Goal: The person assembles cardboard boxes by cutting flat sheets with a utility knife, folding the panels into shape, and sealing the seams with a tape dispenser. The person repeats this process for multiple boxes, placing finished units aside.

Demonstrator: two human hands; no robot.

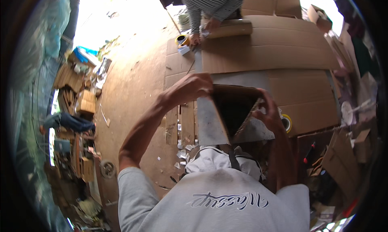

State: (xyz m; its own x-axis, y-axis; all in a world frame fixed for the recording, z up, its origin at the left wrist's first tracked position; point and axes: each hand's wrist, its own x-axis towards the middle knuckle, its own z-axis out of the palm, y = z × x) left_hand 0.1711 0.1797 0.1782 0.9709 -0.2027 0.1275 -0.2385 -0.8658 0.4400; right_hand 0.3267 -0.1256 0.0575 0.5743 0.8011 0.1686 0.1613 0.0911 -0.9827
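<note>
In front of my chest I hold a piece of brown cardboard (pixel 235 100) folded into a three-sided sleeve, its dark hollow inside facing up toward me. My left hand (pixel 201 84) is closed on its far left corner. My right hand (pixel 270 112) grips the far right corner, with the fingers bent around the edge. Beneath the sleeve lies a grey tabletop (pixel 210 123). A roll of yellow-rimmed tape (pixel 286 123) lies just right of my right hand. Flat cardboard sheets (pixel 301 98) cover the table's right part.
Across the table, a person in a striped top (pixel 214 3) works over a cardboard roll (pixel 230 28), one hand (pixel 195 39) beside another tape roll (pixel 182 40). White scraps (pixel 182 154) litter the floor. Boxes (pixel 86 102) and another person (pixel 66 122) are at left. A red-handled tool (pixel 310 152) lies at right.
</note>
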